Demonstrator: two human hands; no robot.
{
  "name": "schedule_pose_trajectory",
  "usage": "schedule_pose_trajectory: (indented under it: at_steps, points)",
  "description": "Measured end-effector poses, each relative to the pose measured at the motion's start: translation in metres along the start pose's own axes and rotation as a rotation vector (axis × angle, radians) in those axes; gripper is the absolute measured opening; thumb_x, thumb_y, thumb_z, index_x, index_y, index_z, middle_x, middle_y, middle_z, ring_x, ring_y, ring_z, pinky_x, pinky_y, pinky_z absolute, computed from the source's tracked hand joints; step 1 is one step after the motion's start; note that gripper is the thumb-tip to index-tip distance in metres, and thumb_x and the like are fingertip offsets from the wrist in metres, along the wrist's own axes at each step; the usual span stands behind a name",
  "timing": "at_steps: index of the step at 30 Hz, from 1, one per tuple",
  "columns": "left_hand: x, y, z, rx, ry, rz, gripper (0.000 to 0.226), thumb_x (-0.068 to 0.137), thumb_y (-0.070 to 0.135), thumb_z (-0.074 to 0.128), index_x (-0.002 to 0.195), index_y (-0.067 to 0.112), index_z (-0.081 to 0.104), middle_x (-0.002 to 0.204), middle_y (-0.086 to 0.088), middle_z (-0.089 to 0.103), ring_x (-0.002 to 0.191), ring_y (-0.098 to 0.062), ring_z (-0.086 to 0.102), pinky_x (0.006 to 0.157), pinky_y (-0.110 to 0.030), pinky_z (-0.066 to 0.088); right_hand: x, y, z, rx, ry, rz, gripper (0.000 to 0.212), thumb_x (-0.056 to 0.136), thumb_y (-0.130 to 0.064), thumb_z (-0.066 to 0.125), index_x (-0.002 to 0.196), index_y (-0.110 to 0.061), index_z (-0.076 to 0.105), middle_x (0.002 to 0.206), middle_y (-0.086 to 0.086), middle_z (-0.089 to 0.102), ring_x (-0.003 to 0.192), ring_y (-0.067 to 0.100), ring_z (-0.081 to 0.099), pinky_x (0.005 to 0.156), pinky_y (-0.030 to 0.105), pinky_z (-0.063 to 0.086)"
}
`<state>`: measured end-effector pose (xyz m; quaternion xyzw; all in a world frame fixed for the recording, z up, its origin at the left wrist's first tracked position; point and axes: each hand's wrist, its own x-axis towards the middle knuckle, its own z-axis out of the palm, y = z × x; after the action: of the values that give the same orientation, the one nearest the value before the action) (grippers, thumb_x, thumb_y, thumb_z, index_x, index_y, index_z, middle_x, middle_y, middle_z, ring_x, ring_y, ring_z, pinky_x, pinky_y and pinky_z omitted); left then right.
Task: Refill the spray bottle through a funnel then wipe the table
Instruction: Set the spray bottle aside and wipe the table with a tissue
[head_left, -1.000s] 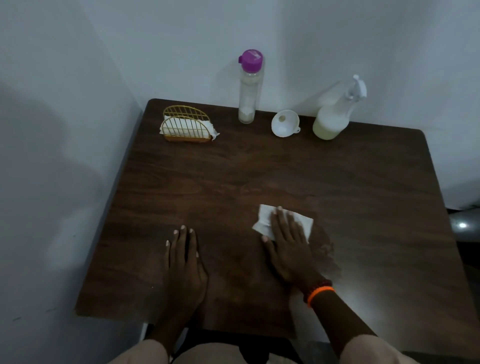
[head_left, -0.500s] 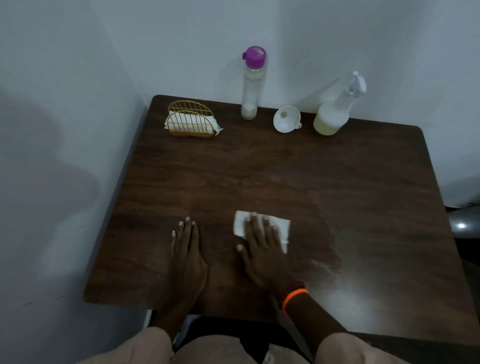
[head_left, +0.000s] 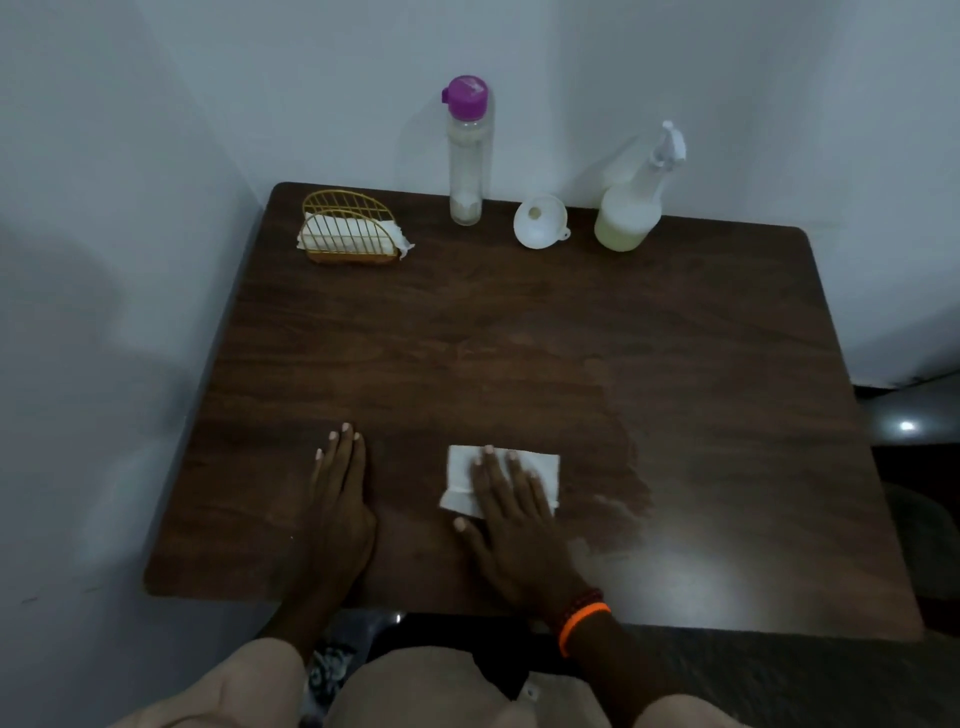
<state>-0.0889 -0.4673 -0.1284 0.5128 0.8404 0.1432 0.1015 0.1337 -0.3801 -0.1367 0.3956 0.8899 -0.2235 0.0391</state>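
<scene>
Dark wood table (head_left: 519, 338) pushed into a corner of pale walls, dim light. Along the far edge, left to right: gold wire napkin holder (head_left: 347, 229) with white napkins in it, tall clear bottle (head_left: 466, 151) with purple cap, white funnel (head_left: 540, 220) lying on its side, spray bottle (head_left: 635, 200) upright with pale yellowish liquid in the lower part, trigger head on. Funnel sits between the two bottles, touching neither as far as I can tell. Near edge: right hand (head_left: 511, 512) flat, fingers spread, pressing a white paper napkin (head_left: 462, 480) onto the tabletop; orange band on that wrist. Left hand (head_left: 338, 499) flat on bare wood just left of it, fingers together, holding nothing. Duller smeared patch on the surface right of the napkin, possibly wet; too dim to be sure.
</scene>
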Motion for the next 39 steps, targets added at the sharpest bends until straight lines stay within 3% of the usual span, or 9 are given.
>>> schedule_pose_trajectory:
  at_steps: [6,10,15,21,24,26,29,35,39]
  points:
    - [0.0,-0.006,0.004,0.0,0.012,0.021,0.07,0.075,-0.003,0.033,0.144,-0.011,0.042,0.155,-0.026,0.037,0.146,-0.041,0.035,0.12,-0.056,0.028,-0.052,0.073,-0.014,0.117,0.061,0.306,0.078,0.099,-0.066,0.016,0.159,-0.028,-0.017,0.167,-0.005,-0.025,0.155,0.022,-0.022,0.128,0.051,0.002]
    - [0.0,-0.008,0.007,-0.036,0.053,0.026,0.066,0.075,-0.012,0.04,0.141,-0.012,0.047,0.152,-0.027,0.041,0.143,-0.043,0.039,0.118,-0.057,0.03,-0.059,0.072,-0.012,0.13,0.049,0.372,0.088,0.095,-0.072,0.017,0.159,-0.023,-0.018,0.166,-0.003,-0.029,0.153,0.023,-0.028,0.127,0.051,-0.008]
    - [-0.001,-0.007,0.006,-0.043,0.056,0.012,0.064,0.077,-0.013,0.042,0.14,-0.011,0.048,0.152,-0.026,0.043,0.142,-0.043,0.04,0.118,-0.056,0.031,-0.036,0.02,-0.001,0.066,-0.025,0.113,0.084,0.099,-0.07,0.019,0.159,-0.025,-0.019,0.167,-0.002,-0.027,0.153,0.026,-0.029,0.125,0.05,-0.011]
    - [-0.001,-0.004,0.003,-0.044,-0.001,0.003,0.058,0.092,0.015,0.034,0.145,-0.009,0.042,0.156,-0.024,0.037,0.147,-0.04,0.034,0.121,-0.056,0.027,-0.03,-0.075,0.032,0.007,-0.13,-0.251,0.08,0.102,-0.064,0.027,0.162,-0.014,0.008,0.171,0.008,0.0,0.157,0.032,-0.01,0.125,0.058,0.009]
    - [-0.001,-0.004,0.003,-0.072,-0.006,0.012,0.063,0.092,0.022,0.03,0.146,-0.01,0.04,0.156,-0.025,0.036,0.148,-0.039,0.031,0.122,-0.056,0.025,-0.034,-0.091,0.039,-0.027,-0.149,-0.291,0.082,0.101,-0.062,0.029,0.162,-0.014,0.004,0.171,0.006,-0.002,0.157,0.03,-0.01,0.126,0.056,0.008]
    - [0.0,-0.004,0.005,-0.073,0.01,0.018,0.058,0.091,0.008,0.037,0.146,-0.009,0.04,0.157,-0.024,0.035,0.149,-0.039,0.03,0.122,-0.056,0.024,-0.036,-0.083,0.034,-0.03,-0.139,-0.291,0.079,0.102,-0.06,0.028,0.162,-0.015,0.004,0.172,0.004,-0.001,0.158,0.027,-0.01,0.126,0.054,0.008]
    - [0.0,-0.003,0.007,-0.075,0.039,0.006,0.065,0.082,-0.017,0.048,0.146,-0.01,0.04,0.158,-0.023,0.034,0.149,-0.038,0.03,0.124,-0.054,0.022,-0.046,-0.057,0.025,-0.03,-0.127,-0.248,0.077,0.103,-0.061,0.025,0.162,-0.018,0.002,0.171,0.002,-0.002,0.158,0.025,-0.011,0.127,0.053,0.007]
    - [0.001,0.0,0.004,-0.049,0.025,-0.006,0.071,0.076,-0.025,0.052,0.145,-0.012,0.041,0.157,-0.026,0.034,0.148,-0.041,0.03,0.123,-0.055,0.023,-0.096,0.016,0.007,0.011,-0.119,0.009,0.075,0.102,-0.067,0.015,0.16,-0.028,-0.014,0.168,-0.007,-0.022,0.154,0.017,-0.027,0.128,0.046,-0.006]
    - [0.002,0.001,0.005,-0.042,0.044,-0.014,0.071,0.076,-0.025,0.051,0.145,-0.012,0.039,0.158,-0.027,0.032,0.149,-0.041,0.028,0.123,-0.056,0.021,-0.126,0.048,-0.004,-0.019,-0.147,0.148,0.076,0.099,-0.067,0.006,0.158,-0.026,-0.02,0.165,-0.006,-0.031,0.152,0.019,-0.031,0.128,0.048,-0.004]
